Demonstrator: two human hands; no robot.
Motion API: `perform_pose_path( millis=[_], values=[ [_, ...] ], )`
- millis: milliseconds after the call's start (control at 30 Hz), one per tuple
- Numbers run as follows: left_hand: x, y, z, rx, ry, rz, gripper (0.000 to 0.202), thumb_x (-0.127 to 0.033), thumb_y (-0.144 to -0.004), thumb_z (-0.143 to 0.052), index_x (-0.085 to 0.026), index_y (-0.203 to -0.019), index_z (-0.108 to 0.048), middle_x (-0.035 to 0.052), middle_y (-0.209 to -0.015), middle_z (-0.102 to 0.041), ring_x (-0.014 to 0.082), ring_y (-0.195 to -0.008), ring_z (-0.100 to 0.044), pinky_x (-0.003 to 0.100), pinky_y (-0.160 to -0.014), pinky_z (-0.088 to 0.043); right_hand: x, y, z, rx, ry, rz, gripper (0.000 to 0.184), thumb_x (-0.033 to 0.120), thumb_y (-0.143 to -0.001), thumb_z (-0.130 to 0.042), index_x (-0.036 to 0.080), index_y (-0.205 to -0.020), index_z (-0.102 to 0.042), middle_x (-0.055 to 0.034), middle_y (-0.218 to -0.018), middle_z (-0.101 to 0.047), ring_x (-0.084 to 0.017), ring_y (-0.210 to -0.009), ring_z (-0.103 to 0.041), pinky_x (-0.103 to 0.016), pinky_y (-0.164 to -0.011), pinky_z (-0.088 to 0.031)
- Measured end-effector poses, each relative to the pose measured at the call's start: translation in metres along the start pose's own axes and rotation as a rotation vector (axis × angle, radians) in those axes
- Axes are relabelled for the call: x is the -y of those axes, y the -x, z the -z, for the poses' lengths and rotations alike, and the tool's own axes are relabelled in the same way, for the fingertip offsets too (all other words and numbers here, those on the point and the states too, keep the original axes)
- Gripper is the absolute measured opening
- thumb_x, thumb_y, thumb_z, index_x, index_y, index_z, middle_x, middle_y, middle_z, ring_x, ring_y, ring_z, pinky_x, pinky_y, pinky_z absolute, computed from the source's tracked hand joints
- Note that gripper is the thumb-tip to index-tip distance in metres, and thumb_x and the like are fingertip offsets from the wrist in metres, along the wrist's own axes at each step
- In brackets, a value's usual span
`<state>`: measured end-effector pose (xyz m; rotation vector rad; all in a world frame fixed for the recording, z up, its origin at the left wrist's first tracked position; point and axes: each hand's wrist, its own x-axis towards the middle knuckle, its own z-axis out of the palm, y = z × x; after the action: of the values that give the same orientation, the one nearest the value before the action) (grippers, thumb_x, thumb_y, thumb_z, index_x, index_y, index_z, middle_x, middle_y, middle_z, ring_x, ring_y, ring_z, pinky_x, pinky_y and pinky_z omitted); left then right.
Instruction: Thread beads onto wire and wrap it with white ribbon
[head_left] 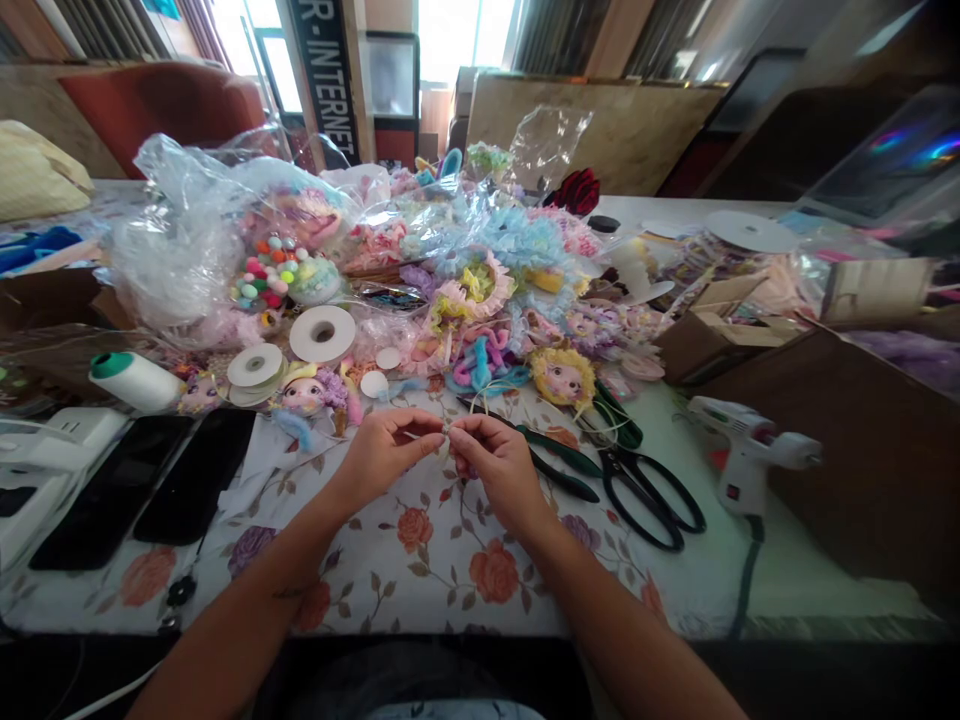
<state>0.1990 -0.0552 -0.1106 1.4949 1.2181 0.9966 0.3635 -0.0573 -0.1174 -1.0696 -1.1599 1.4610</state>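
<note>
My left hand [388, 450] and my right hand [501, 468] meet over the middle of the flowered tablecloth [416, 575]. Both are closed, with thumbs and fingertips pinching a thin pale cord [489, 388] between them. One loop of the cord rises above the fingers, and it seems to trail right over the tools. The exact pinch point is small and partly hidden by the fingertips. Just right of my right hand lie green-handled pliers [562, 462] and black-handled scissors [652, 500]. A doll face with yellow curly hair [562, 378] lies beyond them.
Ribbon spools [322, 335], a thread cone [131, 380] and two phones [196, 478] lie to the left. A heap of plastic bags [187, 250] and pastel trims [517, 245] fills the back. At right are a glue gun [750, 450] and cardboard boxes [847, 440].
</note>
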Motion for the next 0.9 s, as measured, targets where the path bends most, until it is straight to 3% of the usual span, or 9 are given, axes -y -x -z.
perform_pose_path(
  millis=[167, 400, 700, 900],
  values=[
    [-0.002, 0.002, -0.005, -0.066, -0.002, -0.127, 0.029, -0.028, -0.074, -0.073, -0.018, -0.099, -0.063, 0.0049, -0.098, -0.069, 0.0169, -0.092, -0.066, 0.026, -0.08, -0.055, -0.003, -0.001, -0.002, 0.004, -0.067, -0.055, 0.021, 0.035, -0.073, -0.07, 0.016, -0.073, -0.062, 0.0043, -0.054, -0.053, -0.006, -0.046, -0.046, -0.018, -0.045, -0.037],
    [0.001, 0.004, -0.009, -0.217, -0.205, -0.318, 0.011, -0.024, -0.076, -0.071, -0.017, -0.083, -0.066, 0.001, -0.078, -0.07, 0.0118, -0.07, -0.066, 0.021, -0.069, -0.054, -0.005, -0.001, -0.004, 0.019, -0.196, -0.097, 0.022, 0.034, -0.069, -0.074, 0.016, -0.072, -0.063, 0.0034, -0.058, -0.056, -0.006, -0.045, -0.046, -0.018, -0.042, -0.036],
    [0.004, 0.005, -0.013, -0.38, -0.437, -0.623, 0.007, -0.018, -0.08, -0.067, -0.016, -0.085, -0.07, 0.0054, -0.08, -0.071, 0.0147, -0.073, -0.067, 0.025, -0.071, -0.054, -0.005, -0.001, -0.006, -0.006, -0.249, -0.075, 0.019, 0.032, -0.07, -0.073, 0.015, -0.07, -0.064, 0.0029, -0.059, -0.057, -0.005, -0.046, -0.045, -0.018, -0.043, -0.036],
    [0.001, 0.006, -0.012, -0.325, -0.495, -0.633, 0.008, -0.017, -0.084, -0.06, -0.016, -0.087, -0.067, 0.0055, -0.081, -0.068, 0.0143, -0.073, -0.064, 0.026, -0.068, -0.052, -0.003, 0.001, -0.005, -0.03, -0.1, -0.012, 0.02, 0.034, -0.072, -0.071, 0.015, -0.071, -0.064, 0.003, -0.056, -0.056, -0.006, -0.044, -0.045, -0.019, -0.043, -0.036]
  ],
)
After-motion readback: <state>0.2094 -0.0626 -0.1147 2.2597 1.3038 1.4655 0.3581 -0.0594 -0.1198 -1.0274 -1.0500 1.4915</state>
